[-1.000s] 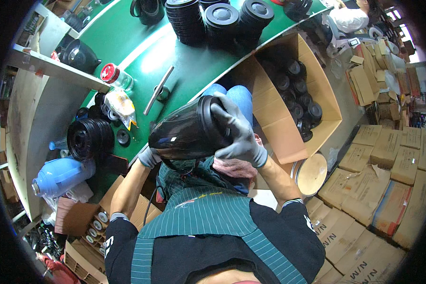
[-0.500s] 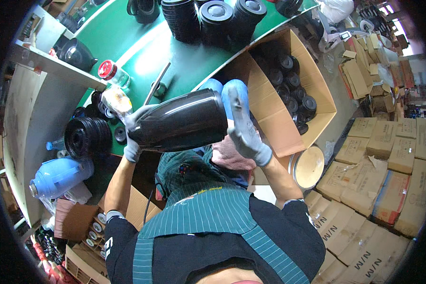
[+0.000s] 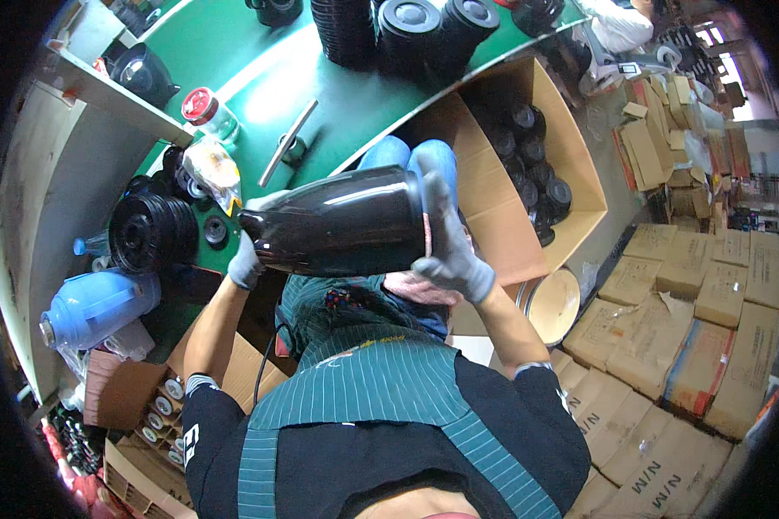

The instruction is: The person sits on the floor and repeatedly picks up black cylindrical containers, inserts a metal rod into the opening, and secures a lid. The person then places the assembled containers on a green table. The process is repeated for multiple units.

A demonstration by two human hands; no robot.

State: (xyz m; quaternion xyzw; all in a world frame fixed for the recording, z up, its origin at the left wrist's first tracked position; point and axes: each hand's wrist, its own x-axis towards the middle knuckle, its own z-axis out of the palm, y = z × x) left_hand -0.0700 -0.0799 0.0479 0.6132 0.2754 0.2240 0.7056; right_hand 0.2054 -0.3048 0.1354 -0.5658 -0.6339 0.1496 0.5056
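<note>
Nearest is the striped apron [image 3: 363,389] of the person at the bench; just above it both gloved hands hold a big glossy black flask body [image 3: 337,223] on its side, in the air over the lap, short of the green table [image 3: 234,52]. The left hand [image 3: 247,259] is wrapped round the narrow neck end; the right hand [image 3: 446,246] is spread flat against the wide base end — so the two are set well apart, pressing the shell between them rather than gripping a handle.

That is where I would worry; the surface looks slick and the gloves are plain knit, so a loosened push from the right could let the heavy end drop onto the knees or the floor. A swing to the left could knock the plastic-wrapped bottle [image 3: 212,169] or the red-capped jar [image 3: 206,111] at the table's near edge; the metal bar [image 3: 287,141] lies just beyond.

Farther right sits an open carton [image 3: 571,147] of dark parts; at the far edge stand stacks of black lids [image 3: 407,30], easily toppled by a careless reach.
</note>
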